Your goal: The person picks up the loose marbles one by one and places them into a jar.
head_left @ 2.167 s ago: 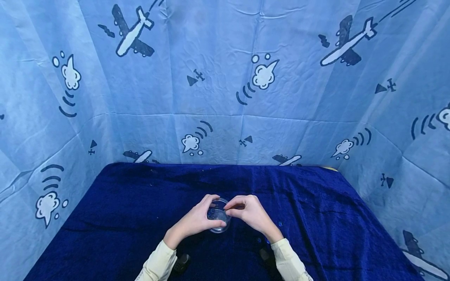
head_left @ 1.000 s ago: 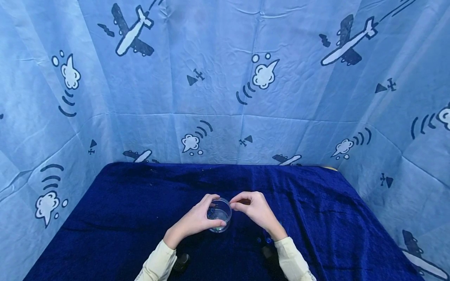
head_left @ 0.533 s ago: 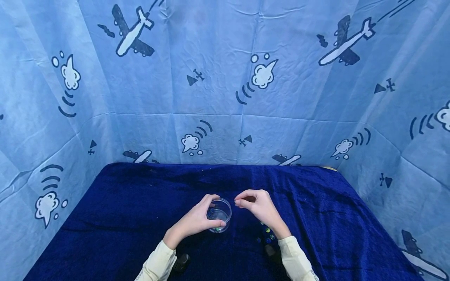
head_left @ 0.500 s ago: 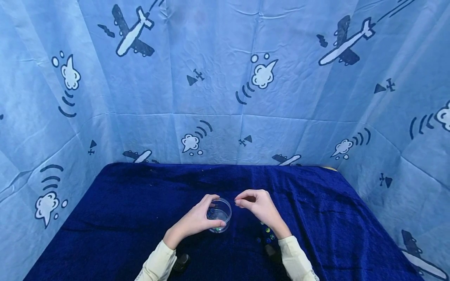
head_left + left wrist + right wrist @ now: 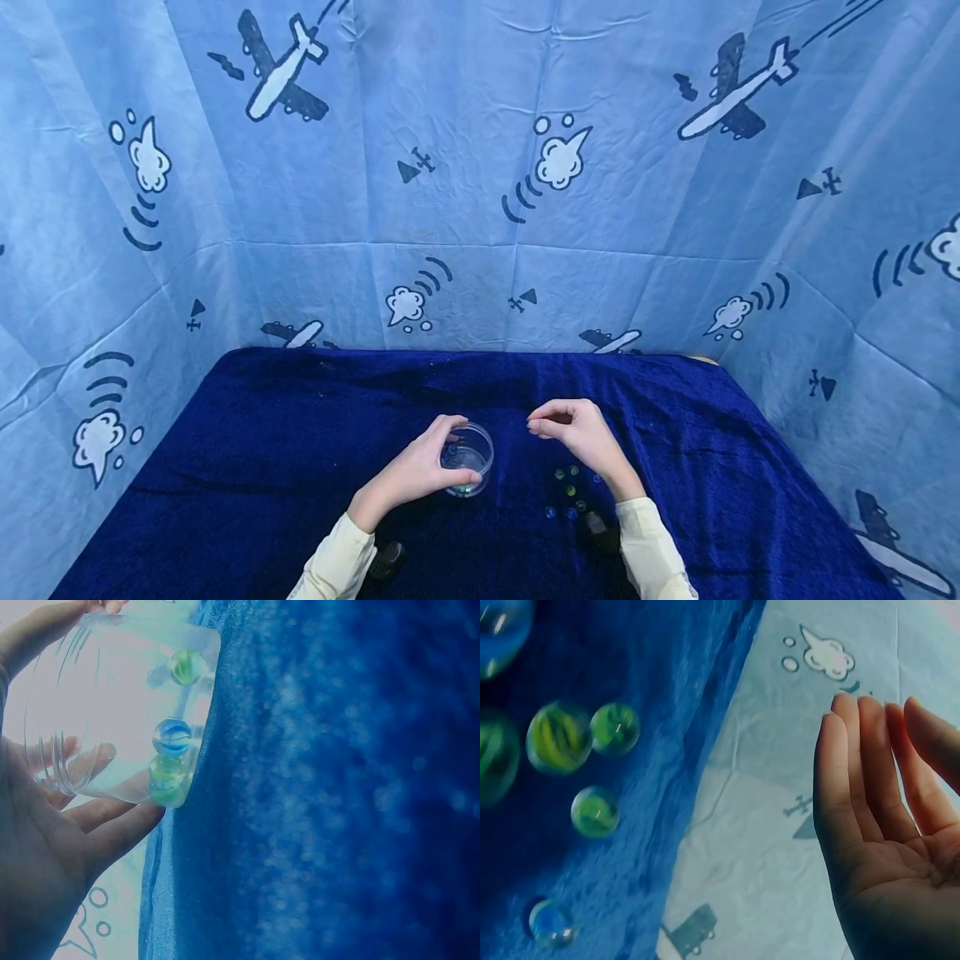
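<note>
In the head view my left hand [image 5: 416,468] holds a clear plastic jar [image 5: 472,460], fingers on its far side and thumb in front. The left wrist view shows the jar's threaded rim and several marbles at its bottom, among them a blue marble [image 5: 172,737] and a green marble [image 5: 186,667]. My right hand [image 5: 583,432] hovers above the cloth, to the right of the jar and apart from it. Its fingers are gently bent, with the thumb near the index fingertip; no object shows between them. Several glass marbles [image 5: 571,491] lie on the cloth below that hand.
A dark blue velvet cloth [image 5: 285,433] covers the table. Light blue curtains [image 5: 465,200] with printed planes hang behind and at both sides. Loose marbles, including a yellow-green one [image 5: 559,739] and a blue one [image 5: 553,923], lie near the right wrist.
My right hand has moved away from the jar's mouth, to the right and slightly farther from me, uncovering marbles on the cloth. The left hand and jar have stayed in place.
</note>
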The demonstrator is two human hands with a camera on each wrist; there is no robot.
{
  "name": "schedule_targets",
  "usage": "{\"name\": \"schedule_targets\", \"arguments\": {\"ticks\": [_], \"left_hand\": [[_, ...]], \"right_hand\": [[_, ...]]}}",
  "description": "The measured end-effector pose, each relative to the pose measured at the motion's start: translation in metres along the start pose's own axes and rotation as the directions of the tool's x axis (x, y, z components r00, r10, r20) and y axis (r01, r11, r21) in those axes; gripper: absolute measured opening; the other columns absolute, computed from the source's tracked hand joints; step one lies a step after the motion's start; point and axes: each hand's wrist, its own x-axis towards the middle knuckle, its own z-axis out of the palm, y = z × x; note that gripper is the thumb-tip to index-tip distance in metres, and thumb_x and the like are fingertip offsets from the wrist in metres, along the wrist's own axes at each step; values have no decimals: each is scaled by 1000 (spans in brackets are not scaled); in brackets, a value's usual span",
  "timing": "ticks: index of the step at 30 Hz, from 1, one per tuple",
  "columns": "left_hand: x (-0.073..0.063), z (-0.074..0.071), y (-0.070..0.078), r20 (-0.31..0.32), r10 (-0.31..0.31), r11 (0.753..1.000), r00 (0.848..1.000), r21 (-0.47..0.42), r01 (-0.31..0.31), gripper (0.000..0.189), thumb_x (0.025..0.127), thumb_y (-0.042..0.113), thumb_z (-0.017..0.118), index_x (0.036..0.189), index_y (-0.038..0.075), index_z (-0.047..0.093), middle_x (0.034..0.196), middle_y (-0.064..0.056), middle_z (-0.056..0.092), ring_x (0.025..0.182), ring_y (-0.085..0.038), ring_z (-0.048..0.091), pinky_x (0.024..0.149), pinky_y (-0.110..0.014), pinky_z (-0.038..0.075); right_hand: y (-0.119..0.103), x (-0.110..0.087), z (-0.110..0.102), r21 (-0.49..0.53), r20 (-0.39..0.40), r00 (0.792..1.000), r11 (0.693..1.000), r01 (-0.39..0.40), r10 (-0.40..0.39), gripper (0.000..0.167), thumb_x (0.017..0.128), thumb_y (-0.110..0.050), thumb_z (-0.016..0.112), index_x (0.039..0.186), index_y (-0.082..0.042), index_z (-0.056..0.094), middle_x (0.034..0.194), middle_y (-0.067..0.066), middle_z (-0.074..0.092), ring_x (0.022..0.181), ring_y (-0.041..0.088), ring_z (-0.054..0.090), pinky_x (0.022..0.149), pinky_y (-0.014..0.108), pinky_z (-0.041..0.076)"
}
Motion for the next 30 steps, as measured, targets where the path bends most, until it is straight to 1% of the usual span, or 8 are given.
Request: {"name": "schedule_targets", "arguments": {"ticks": [2, 6, 8, 13, 17, 21, 25, 30], "left_hand": [[0, 0, 0, 0, -3, 1000, 1000, -2, 3, 85, 86, 46, 81, 151, 6, 44, 147, -11, 50, 132, -31, 57, 106, -52, 47], [-1, 0, 1, 6, -18, 1000, 1000, -14, 18, 86, 86, 46, 81, 152, 6, 43, 149, -11, 49, 133, -31, 56, 107, -52, 47], [0, -1, 2, 6, -18, 1000, 1000, -20, 18, 87, 86, 46, 81, 152, 6, 43, 150, -12, 48, 133, -31, 56, 106, -53, 47], [0, -1, 2, 11, -25, 999, 1000, -27, 25, 87, 86, 48, 81, 153, 8, 42, 151, -11, 48, 134, -31, 56, 107, -53, 46], [1, -1, 2, 17, -32, 999, 999, -30, 33, 86, 86, 49, 80, 153, 9, 42, 150, -10, 48, 134, -30, 55, 107, -53, 47], [0, -1, 2, 15, -30, 999, 999, -31, 30, 86, 86, 48, 81, 153, 9, 42, 150, -10, 48, 134, -30, 56, 107, -53, 47], [0, -1, 2, 15, -29, 999, 999, -29, 30, 86, 86, 49, 81, 152, 9, 43, 150, -10, 49, 133, -30, 56, 106, -52, 47], [0, -1, 3, 17, -29, 999, 999, -30, 30, 86, 87, 49, 80, 152, 8, 42, 149, -10, 49, 134, -30, 56, 106, -52, 47]], "right_hand": [[3, 0, -4, -3, 5, 1000, 1000, -17, 17, 17, 95, -7, 74, 103, 7, 76, 97, 12, 76, 88, 19, 74, 80, 29, 60], [10, 0, -13, -3, 37, 999, 1000, -30, 30, 20, 95, -8, 74, 104, 10, 74, 97, 12, 75, 92, 30, 74, 83, 40, 61], [14, 0, -17, -9, 49, 998, 1000, -29, 29, 22, 94, -8, 75, 105, 11, 74, 98, 12, 76, 91, 30, 74, 83, 40, 61], [23, -1, -29, -24, 59, 997, 999, -43, 45, 20, 90, -9, 79, 103, 7, 75, 99, 12, 76, 88, 20, 72, 79, 29, 56], [33, -4, -40, 11, 114, 992, 999, -51, 50, 17, 91, -6, 77, 102, 6, 76, 102, 16, 76, 93, 27, 73, 81, 29, 58], [44, -8, -51, 57, 194, 979, 995, -77, 65, 16, 91, -1, 74, 103, 10, 75, 105, 21, 75, 98, 35, 73, 83, 28, 59], [53, -11, -57, 68, 260, 963, 993, -96, 75, 17, 89, 2, 74, 103, 12, 74, 106, 23, 75, 97, 30, 74, 83, 27, 59], [62, -13, -60, 65, 302, 949, 991, -117, 92, 20, 88, 2, 75, 105, 13, 74, 105, 22, 75, 92, 22, 75, 82, 27, 59]]}}
